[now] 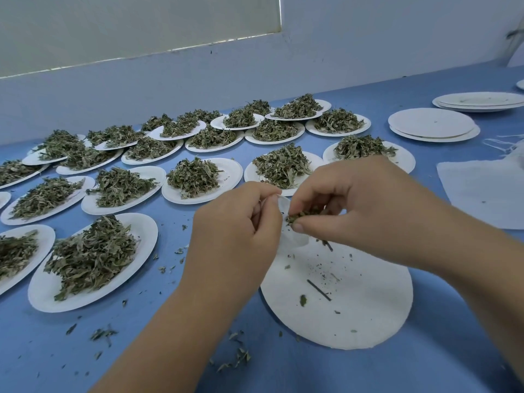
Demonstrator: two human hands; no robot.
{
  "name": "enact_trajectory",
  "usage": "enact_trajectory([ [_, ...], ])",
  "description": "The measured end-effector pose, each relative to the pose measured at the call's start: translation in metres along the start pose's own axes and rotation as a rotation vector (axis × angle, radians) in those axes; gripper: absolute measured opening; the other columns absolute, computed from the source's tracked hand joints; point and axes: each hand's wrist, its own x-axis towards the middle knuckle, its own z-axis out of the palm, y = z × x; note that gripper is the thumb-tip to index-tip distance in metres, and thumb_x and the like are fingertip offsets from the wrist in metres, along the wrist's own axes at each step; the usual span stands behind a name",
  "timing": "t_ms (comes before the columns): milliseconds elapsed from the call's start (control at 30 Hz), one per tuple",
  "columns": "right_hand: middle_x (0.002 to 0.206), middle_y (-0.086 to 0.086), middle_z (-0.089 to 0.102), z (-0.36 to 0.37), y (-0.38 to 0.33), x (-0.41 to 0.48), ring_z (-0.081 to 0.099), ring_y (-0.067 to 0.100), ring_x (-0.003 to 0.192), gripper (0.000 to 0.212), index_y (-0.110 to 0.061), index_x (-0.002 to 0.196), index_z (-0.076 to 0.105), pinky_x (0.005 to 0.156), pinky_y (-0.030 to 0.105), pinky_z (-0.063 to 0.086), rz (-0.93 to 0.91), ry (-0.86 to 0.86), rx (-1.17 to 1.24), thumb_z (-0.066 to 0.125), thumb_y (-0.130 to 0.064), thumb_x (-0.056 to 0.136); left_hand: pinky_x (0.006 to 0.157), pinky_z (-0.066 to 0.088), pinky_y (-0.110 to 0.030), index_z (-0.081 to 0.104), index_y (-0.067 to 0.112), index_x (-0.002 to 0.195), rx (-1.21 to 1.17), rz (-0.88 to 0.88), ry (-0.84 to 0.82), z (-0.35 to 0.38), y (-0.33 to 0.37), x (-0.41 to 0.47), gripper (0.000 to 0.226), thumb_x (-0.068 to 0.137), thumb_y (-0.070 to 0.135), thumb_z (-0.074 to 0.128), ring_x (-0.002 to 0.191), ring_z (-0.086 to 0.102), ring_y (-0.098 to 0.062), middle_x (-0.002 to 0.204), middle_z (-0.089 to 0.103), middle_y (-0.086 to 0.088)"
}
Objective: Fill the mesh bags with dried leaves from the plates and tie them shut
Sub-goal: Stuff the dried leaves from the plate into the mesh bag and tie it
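Two hands meet over a round white paper plate that lies near the front edge of the blue table. The left hand has its fingers curled and pinches the rim of a small mesh bag. The bag is a thin, half-transparent white fabric that hangs limp between the two hands, just above the plate. The right hand presses its thumb and fingertips together around a small clump of dried leaves, right at the mouth of the bag. The plate under them has a matte, slightly fibrous surface. On it lie only dark crumbs, a few leaf flakes and one straight thin stem.

To the left and behind, many similar plates stand close together in rows, some overlapping at the rims. Each carries a loose heap of leaves, dull green, curled and brittle in look. Small broken bits are scattered on the table around the near plates. At the far right two low stacks of empty plates rest well apart from the hands. Near the right edge lies a flat pile of white bags, square-cornered and soft, with thin white strings beside it. A pale wall closes the table at the back.
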Motion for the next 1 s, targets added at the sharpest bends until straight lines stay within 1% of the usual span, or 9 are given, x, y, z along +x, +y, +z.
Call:
enact_trajectory([
  [100,0.069,-0.016,0.065,0.006,-0.002,0.000,0.062,-0.001,0.068,0.007,-0.030,0.076,0.071,0.063,0.018,0.051,-0.006,0.056,-0.091,0.076,-0.025,0.076,0.052,0.030,-0.010,0.074,0.021,0.088,-0.017,-0.008,-0.001,0.001,0.001,0.000,0.020,0.087,0.022,0.054,0.053,0.041,-0.002,0.048,0.036,0.011],
  [233,0.080,-0.014,0.060,0.013,-0.004,0.001,0.056,0.002,0.073,0.008,-0.030,0.082,0.067,0.072,0.032,0.051,-0.010,0.033,-0.228,0.074,-0.028,0.079,0.051,0.031,-0.011,0.073,0.024,0.086,-0.052,-0.031,-0.018,0.002,0.003,-0.001,0.020,0.087,0.024,0.053,0.054,0.043,-0.005,0.056,0.046,0.008],
  [300,0.085,-0.014,0.054,0.015,-0.005,0.000,0.052,0.001,0.076,0.013,-0.028,0.085,0.066,0.075,0.031,0.049,-0.027,0.074,-0.231,0.076,-0.029,0.077,0.051,0.032,-0.011,0.072,0.025,0.086,-0.065,-0.038,-0.018,0.002,0.003,-0.001,0.020,0.086,0.023,0.053,0.054,0.044,-0.004,0.060,0.049,0.010],
  [400,0.089,-0.012,0.052,0.017,-0.008,0.000,0.056,0.004,0.079,0.018,-0.023,0.087,0.064,0.074,0.031,0.051,-0.049,0.144,-0.160,0.077,-0.024,0.074,0.051,0.033,-0.010,0.072,0.026,0.085,-0.087,-0.046,-0.014,0.002,0.004,-0.001,0.020,0.086,0.020,0.053,0.054,0.045,-0.003,0.064,0.051,0.009],
  [600,0.088,-0.005,0.054,0.021,-0.008,0.000,0.056,0.015,0.084,0.014,-0.016,0.085,0.065,0.075,0.038,0.052,-0.082,0.155,-0.181,0.075,-0.011,0.076,0.051,0.032,-0.008,0.071,0.031,0.085,-0.101,-0.057,-0.031,0.002,0.004,-0.001,0.020,0.086,0.022,0.053,0.054,0.045,-0.001,0.060,0.050,0.012],
  [700,0.084,-0.005,0.059,0.021,-0.008,-0.001,0.059,0.015,0.082,0.010,-0.016,0.083,0.066,0.075,0.038,0.053,-0.108,0.161,-0.168,0.072,-0.010,0.079,0.050,0.031,-0.009,0.071,0.030,0.085,-0.123,-0.091,-0.029,0.001,0.002,-0.002,0.019,0.087,0.024,0.053,0.053,0.045,-0.001,0.056,0.049,0.014],
  [800,0.081,-0.006,0.065,0.021,-0.007,-0.002,0.062,0.014,0.080,0.005,-0.017,0.082,0.068,0.075,0.037,0.053,-0.127,0.117,-0.192,0.068,-0.012,0.083,0.050,0.032,-0.012,0.072,0.029,0.086,-0.131,-0.116,-0.026,0.001,0.001,-0.001,0.019,0.087,0.023,0.054,0.054,0.046,-0.004,0.059,0.053,0.009],
  [900,0.081,-0.009,0.068,0.018,-0.007,-0.002,0.062,0.011,0.079,0.009,-0.019,0.086,0.073,0.074,0.035,0.052,-0.168,0.075,-0.209,0.066,-0.013,0.086,0.051,0.035,-0.015,0.072,0.029,0.084,-0.144,-0.128,-0.017,-0.001,0.002,0.001,0.020,0.086,0.024,0.053,0.055,0.047,-0.007,0.061,0.054,0.003],
  [1000,0.084,-0.015,0.070,0.014,-0.006,-0.003,0.065,0.008,0.080,0.013,-0.023,0.091,0.075,0.075,0.028,0.054,-0.188,0.117,-0.122,0.066,-0.014,0.087,0.050,0.033,-0.014,0.071,0.028,0.083,-0.168,-0.135,-0.016,-0.005,0.001,0.002,0.019,0.089,0.020,0.055,0.053,0.044,-0.008,0.060,0.052,-0.001],
])
